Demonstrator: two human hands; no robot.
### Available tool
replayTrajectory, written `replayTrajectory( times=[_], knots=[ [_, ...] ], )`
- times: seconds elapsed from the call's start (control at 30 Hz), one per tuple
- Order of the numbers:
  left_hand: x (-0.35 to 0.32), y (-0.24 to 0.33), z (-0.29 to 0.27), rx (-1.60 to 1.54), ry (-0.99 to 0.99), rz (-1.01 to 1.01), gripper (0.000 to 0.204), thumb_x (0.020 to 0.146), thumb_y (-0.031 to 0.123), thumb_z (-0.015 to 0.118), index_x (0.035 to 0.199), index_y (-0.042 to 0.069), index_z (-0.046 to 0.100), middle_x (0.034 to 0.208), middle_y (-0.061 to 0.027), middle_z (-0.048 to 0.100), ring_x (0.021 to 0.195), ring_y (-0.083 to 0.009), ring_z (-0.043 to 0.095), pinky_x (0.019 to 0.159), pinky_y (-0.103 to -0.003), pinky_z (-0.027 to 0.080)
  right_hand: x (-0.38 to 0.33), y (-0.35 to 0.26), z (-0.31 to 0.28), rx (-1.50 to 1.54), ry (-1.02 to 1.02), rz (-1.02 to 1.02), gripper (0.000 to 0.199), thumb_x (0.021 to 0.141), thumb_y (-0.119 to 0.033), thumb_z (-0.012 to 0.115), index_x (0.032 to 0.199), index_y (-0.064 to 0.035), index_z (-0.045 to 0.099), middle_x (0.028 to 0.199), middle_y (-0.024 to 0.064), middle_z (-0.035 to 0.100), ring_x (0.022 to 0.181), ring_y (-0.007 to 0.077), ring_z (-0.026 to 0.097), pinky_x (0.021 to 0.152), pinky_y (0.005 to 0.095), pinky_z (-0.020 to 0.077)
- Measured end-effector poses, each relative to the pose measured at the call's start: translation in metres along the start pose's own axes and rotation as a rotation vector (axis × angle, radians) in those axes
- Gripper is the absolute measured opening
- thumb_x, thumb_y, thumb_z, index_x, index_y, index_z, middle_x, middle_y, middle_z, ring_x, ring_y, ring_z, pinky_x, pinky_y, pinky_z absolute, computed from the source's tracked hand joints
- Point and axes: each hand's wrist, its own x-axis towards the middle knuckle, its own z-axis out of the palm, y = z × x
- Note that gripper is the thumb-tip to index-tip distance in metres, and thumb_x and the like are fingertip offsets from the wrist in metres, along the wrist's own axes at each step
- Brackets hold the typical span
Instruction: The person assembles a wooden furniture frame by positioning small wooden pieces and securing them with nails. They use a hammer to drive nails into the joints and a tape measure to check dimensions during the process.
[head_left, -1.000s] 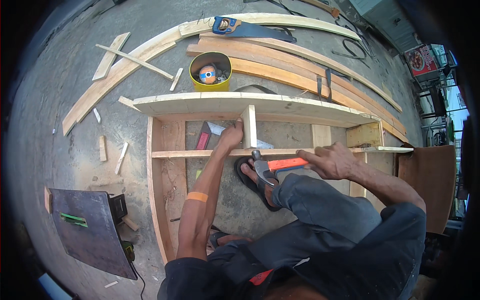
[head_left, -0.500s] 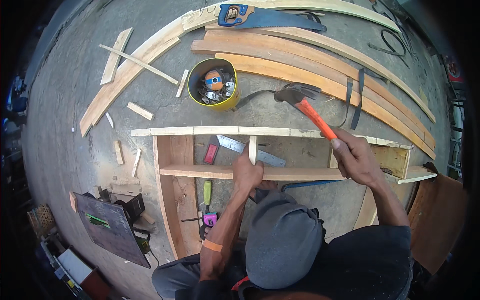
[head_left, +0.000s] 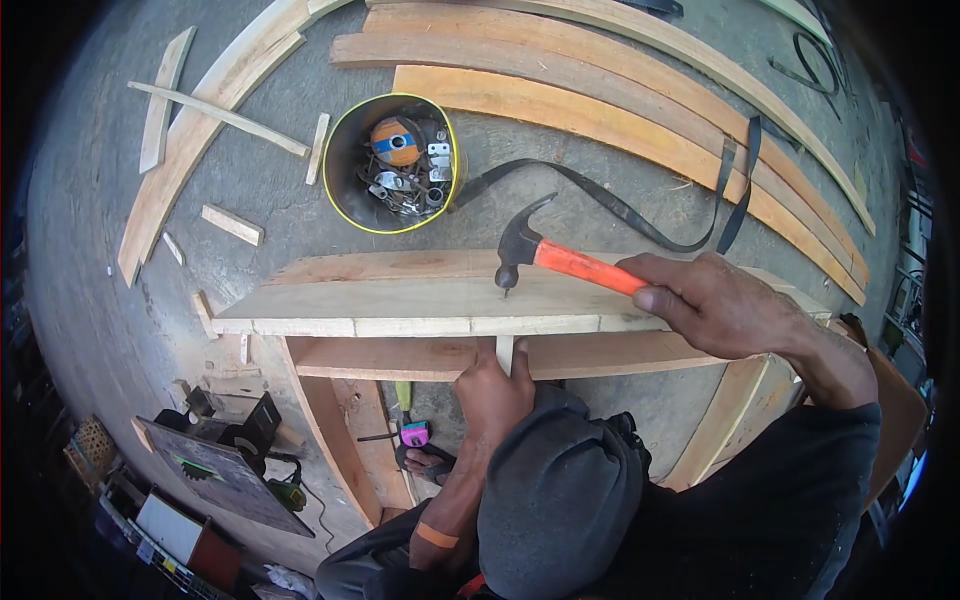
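While my right hand [head_left: 725, 305] grips the hammer [head_left: 585, 267], its head [head_left: 516, 245] is above a nail [head_left: 506, 294], left of that hand; my left hand [head_left: 493, 398] clasps a short board [head_left: 505, 354].

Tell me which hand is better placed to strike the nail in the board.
The right hand, most likely: it holds the hammer, whose head is at the nail in the board. The left hand grips the short divider, so seems better placed for steadying.
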Motion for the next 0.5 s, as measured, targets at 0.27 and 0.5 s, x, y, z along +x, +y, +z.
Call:
replayTrajectory(
  times=[0.27,0.5],
  knots=[
    [0.003,-0.003,0.005,0.06,0.009,0.058,0.039,0.085,0.016,0.073,0.116,-0.006,0.063,0.087,-0.0273,0.072,0.072,-0.0433,0.073,0.063,-0.049,0.06,-0.003,-0.018,0.001,0.316,0.552,0.05,0.04,0.112,-0.039,0.044,0.127,-0.0042,0.057,0.064,-0.0051,0.036,0.047,0.0047,0.04,0.047,0.0241,0.0412],
    [0.004,-0.005,0.006,0.076,0.104,0.117,0.036,0.082,0.015,0.074,0.109,-0.006,0.067,0.082,-0.0238,0.072,0.068,-0.0398,0.073,0.062,-0.047,0.06,-0.002,-0.028,-0.041,0.813,0.799,-0.028,0.039,0.113,-0.042,0.04,0.121,-0.0085,0.057,0.064,-0.0039,0.04,0.047,0.0043,0.042,0.043,0.0244,0.0393]
  ],
)
